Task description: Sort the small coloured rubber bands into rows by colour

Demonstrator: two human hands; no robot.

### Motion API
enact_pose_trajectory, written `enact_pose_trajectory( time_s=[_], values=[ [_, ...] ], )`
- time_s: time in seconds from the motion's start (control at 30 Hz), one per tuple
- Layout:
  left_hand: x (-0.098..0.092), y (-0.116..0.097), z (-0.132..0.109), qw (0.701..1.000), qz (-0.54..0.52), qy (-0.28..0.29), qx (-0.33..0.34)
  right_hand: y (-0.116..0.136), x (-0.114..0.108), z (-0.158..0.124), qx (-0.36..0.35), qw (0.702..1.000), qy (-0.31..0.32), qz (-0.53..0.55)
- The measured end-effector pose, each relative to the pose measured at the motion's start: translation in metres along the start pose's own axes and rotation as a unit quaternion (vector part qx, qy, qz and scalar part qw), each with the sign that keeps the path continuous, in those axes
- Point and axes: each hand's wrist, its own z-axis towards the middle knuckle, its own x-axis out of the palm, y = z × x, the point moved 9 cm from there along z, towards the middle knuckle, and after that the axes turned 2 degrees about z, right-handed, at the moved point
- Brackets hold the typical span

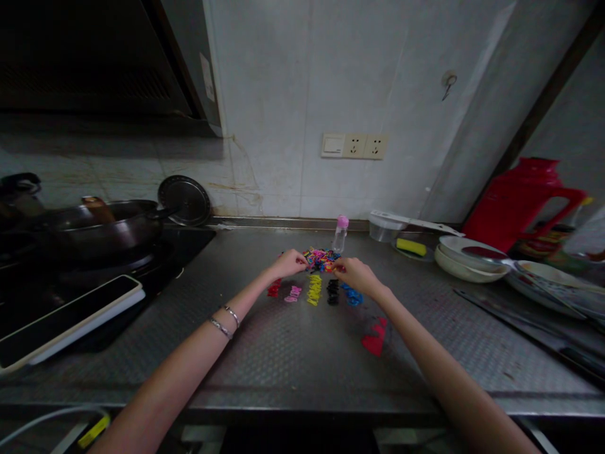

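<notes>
A mixed pile of small colourful bands (321, 258) lies on the metal counter. My left hand (289, 261) is at its left edge, fingers pinched together; what they hold is too small to name. On the pile's right side, my right hand (350, 272) also has its fingers pressed together, with their contents not clear. Nearer to me lie separate groups: red (274, 288), pink (293, 294), yellow (314, 290), black (333, 292) and blue (352, 294). Behind the pile stands a clear bottle with a pink cap (340, 233).
A red heart-shaped piece (375, 338) lies by my right forearm. At left are a pan (106, 230) and a phone-like device (70, 318). Bowls (467, 265), a yellow sponge (411, 247), a knife (524, 334) and a red thermos (515, 205) are at right.
</notes>
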Motion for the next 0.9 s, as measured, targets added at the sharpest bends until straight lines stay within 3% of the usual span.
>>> enact_pose_trajectory(
  time_s=[0.27, 0.5, 0.67, 0.9],
  values=[
    [-0.01, 0.023, 0.002, 0.995, -0.084, -0.022, -0.056, 0.011, 0.022, 0.036, -0.062, 0.997, 0.037, -0.034],
    [-0.013, 0.023, 0.002, 0.994, -0.083, -0.038, -0.06, 0.018, 0.027, 0.04, -0.068, 0.992, 0.038, -0.099],
    [-0.016, 0.021, 0.001, 0.994, -0.08, -0.04, -0.068, 0.007, 0.026, 0.042, -0.053, 0.998, 0.017, -0.035],
    [-0.018, 0.023, 0.003, 0.994, -0.079, -0.048, -0.064, -0.022, 0.021, 0.046, -0.02, 0.99, -0.032, 0.136]
  ],
)
